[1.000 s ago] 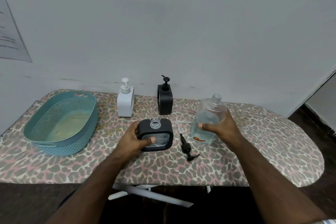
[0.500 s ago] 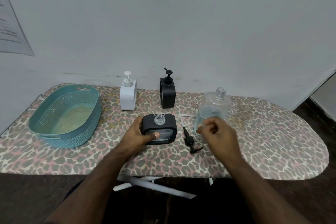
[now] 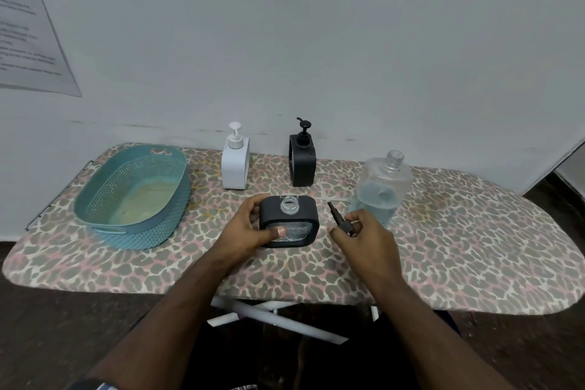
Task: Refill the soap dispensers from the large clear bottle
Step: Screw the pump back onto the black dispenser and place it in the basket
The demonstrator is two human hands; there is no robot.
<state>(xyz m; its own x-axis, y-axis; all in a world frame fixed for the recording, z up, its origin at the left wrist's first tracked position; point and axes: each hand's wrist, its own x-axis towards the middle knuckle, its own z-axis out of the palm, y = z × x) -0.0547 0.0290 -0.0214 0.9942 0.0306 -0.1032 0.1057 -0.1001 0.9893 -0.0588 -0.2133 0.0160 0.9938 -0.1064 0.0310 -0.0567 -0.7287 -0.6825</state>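
Left hand (image 3: 250, 228) wrapped round the open black dispenser (image 3: 288, 225) on the spotted board (image 3: 459, 231) — thumb on its front, fingers behind. Right hand (image 3: 367, 231) pinching the black pump (image 3: 340, 221), just right of the dispenser. Big clear bottle (image 3: 381, 190) upright, cap off — just behind the right hand, not touched.

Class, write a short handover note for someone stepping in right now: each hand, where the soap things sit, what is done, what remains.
Left hand grips the open black dispenser, pump off.
Right hand is closing on the loose pump lying on the board; grip unclear.
Large clear bottle stands uncapped to the right, partly full.
White dispenser and second black dispenser stand at the back, pumps on.
Left: refit the pump; whether the back two need filling cannot be told.
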